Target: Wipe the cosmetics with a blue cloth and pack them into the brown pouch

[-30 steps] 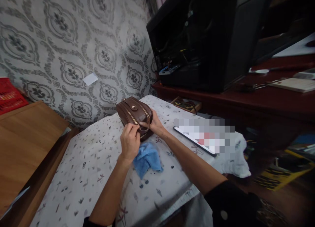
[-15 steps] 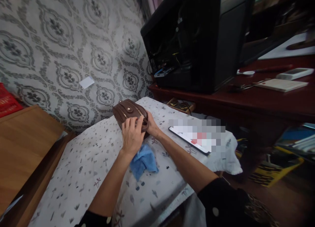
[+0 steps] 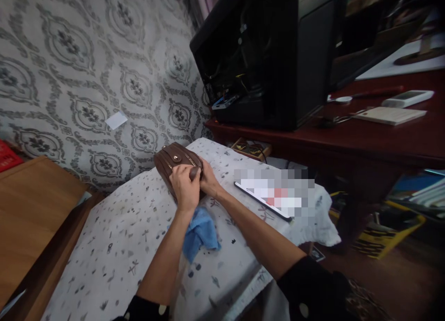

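Note:
A brown zippered bag (image 3: 167, 159) with gold-coloured zips and a round snap lies on the patterned cloth of the table. Curled over its near end, my left hand (image 3: 185, 185) grips the bag, with a brown strap bunched between thumb and fingers. My right hand (image 3: 208, 178) is closed around the bag's right near side; some of its fingertips are hidden behind the strap and bag. Just below my hands rests a crumpled blue cloth (image 3: 202, 233), partly under my left wrist.
A phone (image 3: 260, 201) with a blurred screen lies right of my right forearm. Behind it stand a dark red desk (image 3: 361, 142) and a black computer case (image 3: 257, 66). Wooden furniture (image 3: 41, 191) borders the left side, and patterned wallpaper (image 3: 76, 56) covers the wall behind.
My left fingers have curled in, and the strap loop that stood out is now folded in my grip. The whole view has shifted slightly.

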### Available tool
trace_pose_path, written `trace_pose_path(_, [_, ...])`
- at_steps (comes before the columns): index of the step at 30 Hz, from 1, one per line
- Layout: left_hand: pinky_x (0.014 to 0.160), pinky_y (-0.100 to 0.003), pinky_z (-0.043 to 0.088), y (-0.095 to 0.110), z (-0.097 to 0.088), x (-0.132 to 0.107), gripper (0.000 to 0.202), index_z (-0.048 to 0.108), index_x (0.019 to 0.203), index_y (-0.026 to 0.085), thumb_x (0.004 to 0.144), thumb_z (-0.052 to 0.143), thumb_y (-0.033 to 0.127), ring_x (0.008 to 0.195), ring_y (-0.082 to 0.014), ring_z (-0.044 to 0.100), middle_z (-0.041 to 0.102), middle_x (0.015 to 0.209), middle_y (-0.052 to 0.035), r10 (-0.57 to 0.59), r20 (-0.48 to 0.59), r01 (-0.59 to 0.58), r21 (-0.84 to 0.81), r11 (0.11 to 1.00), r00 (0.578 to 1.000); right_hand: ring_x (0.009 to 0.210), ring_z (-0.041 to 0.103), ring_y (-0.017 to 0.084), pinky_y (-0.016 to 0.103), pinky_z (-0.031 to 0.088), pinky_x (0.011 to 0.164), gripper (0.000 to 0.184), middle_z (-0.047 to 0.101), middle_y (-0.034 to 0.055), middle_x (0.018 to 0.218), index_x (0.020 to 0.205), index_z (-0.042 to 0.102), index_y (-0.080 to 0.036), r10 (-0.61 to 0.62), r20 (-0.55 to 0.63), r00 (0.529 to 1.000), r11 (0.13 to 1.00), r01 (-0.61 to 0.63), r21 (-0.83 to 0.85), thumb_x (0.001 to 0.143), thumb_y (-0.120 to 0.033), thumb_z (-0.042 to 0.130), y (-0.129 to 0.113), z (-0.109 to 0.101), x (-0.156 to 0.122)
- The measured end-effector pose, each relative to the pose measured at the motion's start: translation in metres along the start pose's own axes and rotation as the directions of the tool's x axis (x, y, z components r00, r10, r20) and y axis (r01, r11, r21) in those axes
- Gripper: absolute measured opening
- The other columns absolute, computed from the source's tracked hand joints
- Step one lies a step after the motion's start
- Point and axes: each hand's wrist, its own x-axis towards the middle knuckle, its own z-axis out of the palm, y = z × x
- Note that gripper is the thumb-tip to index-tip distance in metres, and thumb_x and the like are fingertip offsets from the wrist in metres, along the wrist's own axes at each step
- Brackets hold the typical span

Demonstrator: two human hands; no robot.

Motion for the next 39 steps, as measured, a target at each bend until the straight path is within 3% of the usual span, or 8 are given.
trace_pose_path(5, [0.097, -0.045, 0.039, 0.006, 0.004, -0.012, 0.012, 0.068, 0.077, 0.018, 0.088, 0.065, 0.019, 0.097, -0.0246, 0.056, 0.068, 0.090, -0.0053, 0.066, 0.123, -0.084, 0.139, 0.987, 0.990, 0.136, 0.043, 0.031, 0.053, 0.035, 0.114, 0.071, 0.045, 0.0134, 0.150, 0.146, 0.037, -0.021, -0.014, -0.021, 1.000, 0.999, 0.015, 0.046, 0.079, -0.033, 0.059, 0.002, 0.000, -0.002])
trace_pose_path(9, [0.095, -0.042, 0.041, 0.002, -0.002, -0.018, 0.006, 0.070, 0.083, 0.019, 0.086, 0.066, 0.016, 0.099, -0.0244, 0.055, 0.067, 0.093, -0.0057, 0.125, 0.156, -0.142, 0.104, 0.984, 0.980, 0.137, 0.043, 0.032, 0.052, 0.034, 0.115, 0.074, 0.046, 0.0144, 0.149, 0.145, 0.039, -0.019, -0.030, -0.038, 0.999, 0.997, 0.032, 0.069, 0.076, -0.034, 0.063, 0.000, -0.002, -0.003])
trace_pose_path(13, [0.094, -0.041, 0.043, -0.011, -0.021, -0.028, 0.028, 0.066, 0.112, 0.019, 0.086, 0.062, 0.012, 0.108, -0.0266, 0.052, 0.064, 0.110, -0.0092, 0.168, 0.075, -0.174, 0.094, 0.980, 0.983, 0.134, 0.046, 0.034, 0.052, 0.035, 0.114, 0.087, 0.049, 0.0160, 0.146, 0.145, 0.039, -0.018, -0.039, -0.045, 0.998, 0.995, 0.043, 0.091, 0.069, -0.042, 0.075, -0.005, -0.001, 0.001])
trace_pose_path(16, [0.091, -0.042, 0.043, -0.025, -0.035, -0.033, 0.019, 0.065, 0.105, 0.018, 0.088, 0.057, 0.014, 0.103, -0.0275, 0.054, 0.065, 0.104, -0.0090, 0.129, 0.004, -0.129, 0.142, 0.981, 0.992, 0.133, 0.048, 0.035, 0.052, 0.036, 0.113, 0.100, 0.051, 0.0139, 0.146, 0.147, 0.038, -0.021, -0.044, -0.036, 0.998, 0.991, 0.048, 0.126, 0.062, -0.049, 0.084, -0.007, -0.001, 0.003])
trace_pose_path(20, [0.084, -0.038, 0.045, -0.036, -0.044, -0.036, 0.017, 0.064, 0.097, 0.018, 0.091, 0.050, 0.011, 0.093, -0.0253, 0.056, 0.066, 0.092, -0.0064, 0.111, 0.002, -0.110, 0.110, 0.988, 0.994, 0.134, 0.047, 0.035, 0.051, 0.036, 0.114, 0.107, 0.050, 0.0144, 0.146, 0.148, 0.038, -0.021, -0.043, -0.037, 0.998, 0.985, 0.048, 0.166, 0.058, -0.054, 0.086, -0.007, 0.000, 0.004])
trace_pose_path(32, [0.081, -0.032, 0.048, -0.040, -0.019, -0.061, 0.017, 0.068, 0.091, 0.018, 0.090, 0.055, 0.008, 0.089, -0.0205, 0.056, 0.062, 0.090, -0.0050, 0.175, -0.051, -0.175, 0.018, 0.984, 0.983, 0.135, 0.044, 0.037, 0.054, 0.031, 0.116, 0.105, 0.048, 0.0160, 0.147, 0.146, 0.038, -0.020, -0.051, -0.013, 0.999, 0.984, 0.053, 0.167, 0.060, -0.063, 0.082, -0.006, -0.004, 0.003])
trace_pose_path(39, [0.081, -0.034, 0.050, -0.045, -0.013, -0.069, 0.018, 0.069, 0.095, 0.017, 0.092, 0.053, 0.010, 0.088, -0.0204, 0.056, 0.063, 0.091, -0.0065, 0.191, 0.008, -0.191, 0.081, 0.978, 0.982, 0.135, 0.045, 0.035, 0.050, 0.033, 0.116, 0.104, 0.048, 0.0206, 0.145, 0.144, 0.038, -0.013, -0.080, -0.015, 0.997, 0.988, 0.082, 0.131, 0.064, -0.063, 0.080, -0.008, -0.005, 0.002])
